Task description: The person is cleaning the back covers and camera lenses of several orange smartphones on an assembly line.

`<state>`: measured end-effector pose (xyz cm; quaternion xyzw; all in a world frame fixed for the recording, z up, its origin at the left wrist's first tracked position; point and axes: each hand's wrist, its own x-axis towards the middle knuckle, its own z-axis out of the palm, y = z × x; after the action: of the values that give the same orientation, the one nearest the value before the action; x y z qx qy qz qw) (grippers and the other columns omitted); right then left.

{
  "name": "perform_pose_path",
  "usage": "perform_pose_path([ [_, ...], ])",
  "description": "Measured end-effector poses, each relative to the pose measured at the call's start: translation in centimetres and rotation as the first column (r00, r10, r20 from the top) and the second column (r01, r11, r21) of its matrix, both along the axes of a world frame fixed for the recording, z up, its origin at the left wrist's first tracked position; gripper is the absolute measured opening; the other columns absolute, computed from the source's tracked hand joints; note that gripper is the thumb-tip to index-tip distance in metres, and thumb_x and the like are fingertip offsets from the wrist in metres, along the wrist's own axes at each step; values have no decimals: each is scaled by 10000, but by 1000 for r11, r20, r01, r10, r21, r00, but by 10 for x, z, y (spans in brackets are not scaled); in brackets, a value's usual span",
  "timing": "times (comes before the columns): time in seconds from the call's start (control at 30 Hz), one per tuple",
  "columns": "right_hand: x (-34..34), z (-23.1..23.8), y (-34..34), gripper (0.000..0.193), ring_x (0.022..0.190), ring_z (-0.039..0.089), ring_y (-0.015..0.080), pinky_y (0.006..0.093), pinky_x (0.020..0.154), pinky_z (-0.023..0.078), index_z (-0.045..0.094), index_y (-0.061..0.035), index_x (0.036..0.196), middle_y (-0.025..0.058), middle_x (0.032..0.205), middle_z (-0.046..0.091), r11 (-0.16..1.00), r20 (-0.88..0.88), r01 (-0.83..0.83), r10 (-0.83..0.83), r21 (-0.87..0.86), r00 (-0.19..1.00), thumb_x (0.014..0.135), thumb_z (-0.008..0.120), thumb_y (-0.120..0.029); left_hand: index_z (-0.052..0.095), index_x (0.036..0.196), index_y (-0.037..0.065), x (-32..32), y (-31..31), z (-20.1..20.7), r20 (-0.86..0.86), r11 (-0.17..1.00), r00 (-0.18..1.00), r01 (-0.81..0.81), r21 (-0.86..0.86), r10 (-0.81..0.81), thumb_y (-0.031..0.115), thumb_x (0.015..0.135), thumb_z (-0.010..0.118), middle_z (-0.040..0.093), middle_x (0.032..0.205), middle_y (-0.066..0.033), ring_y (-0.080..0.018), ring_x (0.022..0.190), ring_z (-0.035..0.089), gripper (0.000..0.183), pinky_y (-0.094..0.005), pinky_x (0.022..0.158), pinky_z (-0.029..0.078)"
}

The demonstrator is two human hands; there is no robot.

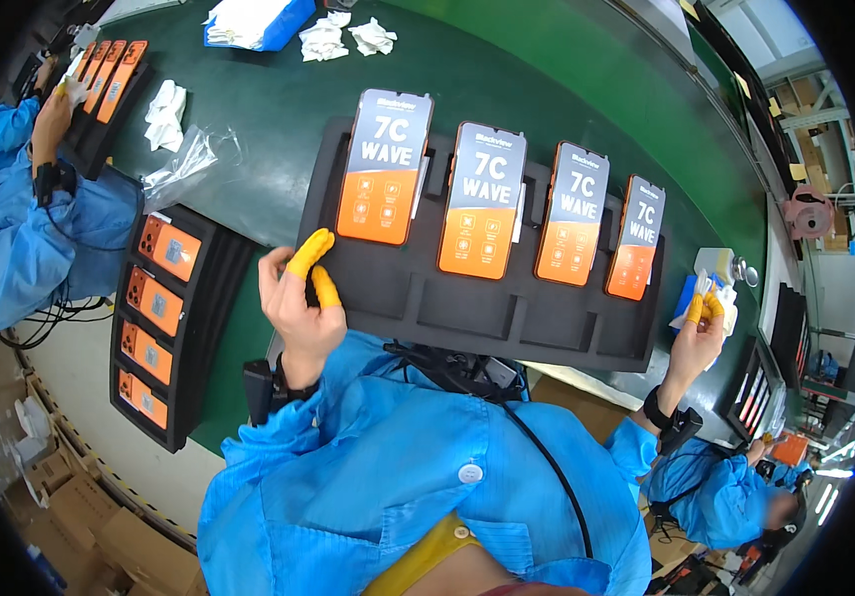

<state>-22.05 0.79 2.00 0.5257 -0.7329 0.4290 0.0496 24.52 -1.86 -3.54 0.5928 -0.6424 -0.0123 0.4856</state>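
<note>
A black foam tray (pixel 373 308) lies in front of me on the green table. Several smartphones stand in a row along its far half, their screens covered by grey-and-orange printed film; the leftmost phone (pixel 384 167) is nearest my left hand (pixel 304 316). That hand, with yellow finger cots on thumb and forefinger, is at the tray's left edge, fingers apart and holding nothing. My right hand (pixel 697 346), also in yellow finger cots, is beyond the tray's right end. Its fingertips pinch what looks like a white wipe (pixel 704 282) beside a small blue box (pixel 685 297).
Left of me, another black tray (pixel 184 387) holds orange phones with their backs up. Crumpled white wipes (pixel 165 115), a clear plastic bag (pixel 192 164) and a blue bin (pixel 286 28) of white sheets lie farther back. Co-workers in blue sit on both sides.
</note>
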Motion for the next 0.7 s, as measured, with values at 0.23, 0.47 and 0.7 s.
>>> perform_pose_path([
  [0.23, 9, -29, -5, 182, 644, 565, 222, 326, 588, 448, 645, 2, 1022, 111, 802, 627, 966, -409, 258, -249, -35, 878, 854, 639, -68, 681, 949, -24, 7, -14, -3, 2, 996, 1000, 29, -84, -29, -50, 670, 558, 586, 890, -199, -303, 786, 593, 305, -324, 693, 461],
  [0.47, 12, -36, -3, 171, 625, 533, 218, 343, 570, 425, 657, -20, 998, 96, 759, 593, 955, -356, 280, -295, -95, 887, 835, 667, -70, 681, 924, -40, 17, -16, -7, 64, 994, 997, 53, -97, -47, 24, 614, 528, 580, 911, -221, -323, 788, 596, 351, -320, 684, 460],
  [0.7, 19, -30, -10, 203, 759, 567, 305, 387, 661, 436, 641, -23, 977, 138, 813, 599, 942, -430, 335, -314, -30, 846, 774, 649, -9, 701, 892, -12, 14, -16, -13, -89, 997, 996, -18, -74, 12, 78, 614, 552, 622, 836, -173, -318, 820, 583, 328, -333, 705, 456],
])
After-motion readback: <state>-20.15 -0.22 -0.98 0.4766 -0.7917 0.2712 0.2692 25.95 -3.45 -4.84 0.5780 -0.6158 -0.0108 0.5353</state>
